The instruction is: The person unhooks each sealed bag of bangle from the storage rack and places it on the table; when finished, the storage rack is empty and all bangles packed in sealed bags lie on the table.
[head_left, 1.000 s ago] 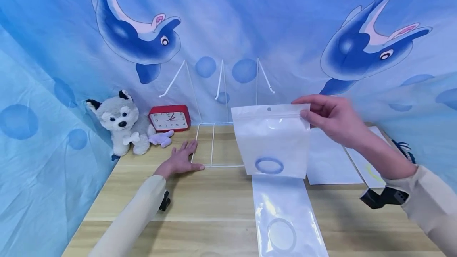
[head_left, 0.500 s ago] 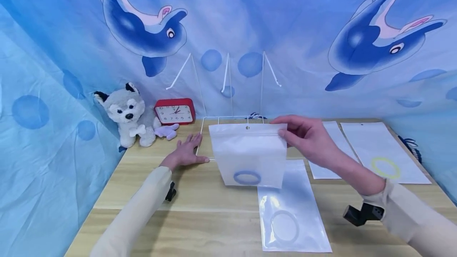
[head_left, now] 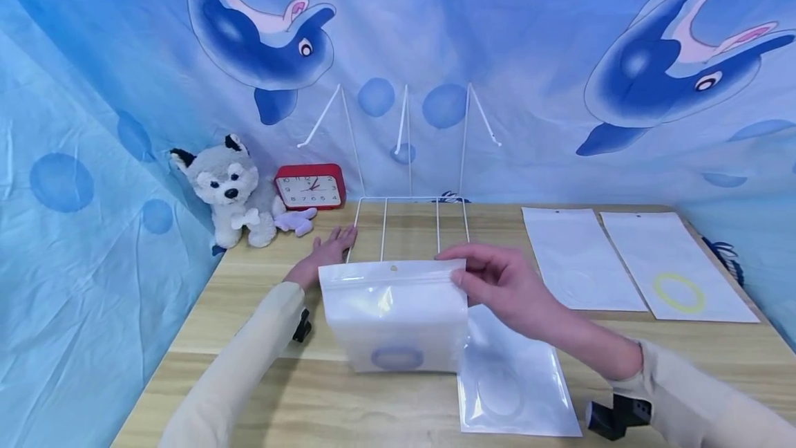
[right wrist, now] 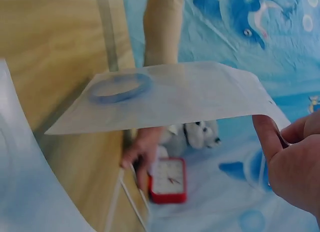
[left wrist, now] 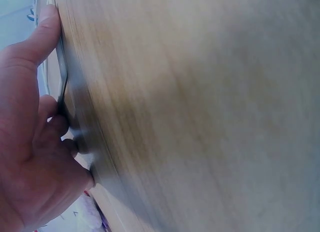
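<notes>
My right hand (head_left: 506,289) pinches the top right corner of a white zip bag (head_left: 392,310) between thumb and fingers. A blue ring (head_left: 396,358) shows through near the bag's lower end; the right wrist view shows the same blue ring (right wrist: 120,88). The bag hangs tilted over the table, covering part of a white wire rack (head_left: 410,198). At the rack's left side my left hand (head_left: 323,254) rests with spread fingers, its thumb hidden behind the bag in the head view. In the left wrist view the thumb (left wrist: 44,36) lies along the rack's wire.
Another bag with a pale ring (head_left: 513,379) lies flat beneath my right hand. Two more bags lie at the right, one with a pale ring (head_left: 578,261), one with a yellow ring (head_left: 678,292). A plush dog (head_left: 226,189) and red clock (head_left: 309,187) stand at the back left.
My right hand has brought the blue-ring bag left and toward me, off the rack's right part and the two right bags. My left hand has stayed at the rack's side.
</notes>
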A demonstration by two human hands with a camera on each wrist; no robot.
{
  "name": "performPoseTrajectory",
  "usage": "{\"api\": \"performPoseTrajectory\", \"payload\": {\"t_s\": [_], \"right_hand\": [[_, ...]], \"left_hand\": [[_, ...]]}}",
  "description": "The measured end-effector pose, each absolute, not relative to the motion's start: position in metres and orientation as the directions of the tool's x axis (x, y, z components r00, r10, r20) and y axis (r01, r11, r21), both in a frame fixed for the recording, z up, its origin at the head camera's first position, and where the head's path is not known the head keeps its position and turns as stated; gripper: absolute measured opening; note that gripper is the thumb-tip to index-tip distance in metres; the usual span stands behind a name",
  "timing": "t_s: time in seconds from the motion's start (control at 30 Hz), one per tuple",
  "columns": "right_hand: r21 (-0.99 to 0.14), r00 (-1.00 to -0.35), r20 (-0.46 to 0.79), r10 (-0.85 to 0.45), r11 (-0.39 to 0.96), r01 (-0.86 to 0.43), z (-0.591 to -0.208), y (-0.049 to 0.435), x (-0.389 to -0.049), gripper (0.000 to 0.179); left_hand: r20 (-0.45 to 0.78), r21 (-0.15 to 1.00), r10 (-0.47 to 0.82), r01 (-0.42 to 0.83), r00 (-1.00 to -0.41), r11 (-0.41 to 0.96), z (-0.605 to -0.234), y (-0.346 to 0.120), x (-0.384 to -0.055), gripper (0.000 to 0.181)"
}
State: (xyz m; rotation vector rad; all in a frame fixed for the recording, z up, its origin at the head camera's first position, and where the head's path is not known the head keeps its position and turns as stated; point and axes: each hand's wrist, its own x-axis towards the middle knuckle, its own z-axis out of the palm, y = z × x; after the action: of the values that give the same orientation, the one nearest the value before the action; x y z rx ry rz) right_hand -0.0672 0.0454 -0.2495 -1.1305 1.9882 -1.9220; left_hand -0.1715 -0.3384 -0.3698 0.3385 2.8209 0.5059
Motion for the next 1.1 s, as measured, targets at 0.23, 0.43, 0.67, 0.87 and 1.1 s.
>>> {"api": "performPoseTrajectory", "payload": {"t_s": [0.23,0.43,0.67,0.87,1.1], "right_hand": [[-0.968,-0.772,0.223,-0.596,-0.039,-0.249,-0.271,0.035,-0.071,0.031],[-0.959,-0.809,0.209,-0.549,0.047,-0.280,-0.285,0.033,-0.090,0.031],[-0.968,-0.834,0.182,-0.520,0.055,-0.246,-0.302,0.026,-0.108,0.031],[-0.982,-0.846,0.132,-0.517,0.049,-0.183,-0.318,0.018,-0.118,0.031],[-0.977,-0.846,0.111,-0.521,0.101,-0.190,-0.337,0.012,-0.123,0.030]], "left_hand": [[-0.220,0.363,0.247,0.156,-0.944,0.919,-0.368,-0.336,-0.171,0.101],[-0.182,0.345,0.263,0.189,-0.947,0.919,-0.363,-0.332,-0.163,0.085],[-0.174,0.326,0.237,0.171,-0.956,0.930,-0.366,-0.333,-0.166,0.097],[-0.199,0.299,0.216,0.151,-0.956,0.942,-0.367,-0.333,-0.168,0.102],[-0.189,0.310,0.216,0.151,-0.958,0.939,-0.367,-0.333,-0.168,0.106]]}}
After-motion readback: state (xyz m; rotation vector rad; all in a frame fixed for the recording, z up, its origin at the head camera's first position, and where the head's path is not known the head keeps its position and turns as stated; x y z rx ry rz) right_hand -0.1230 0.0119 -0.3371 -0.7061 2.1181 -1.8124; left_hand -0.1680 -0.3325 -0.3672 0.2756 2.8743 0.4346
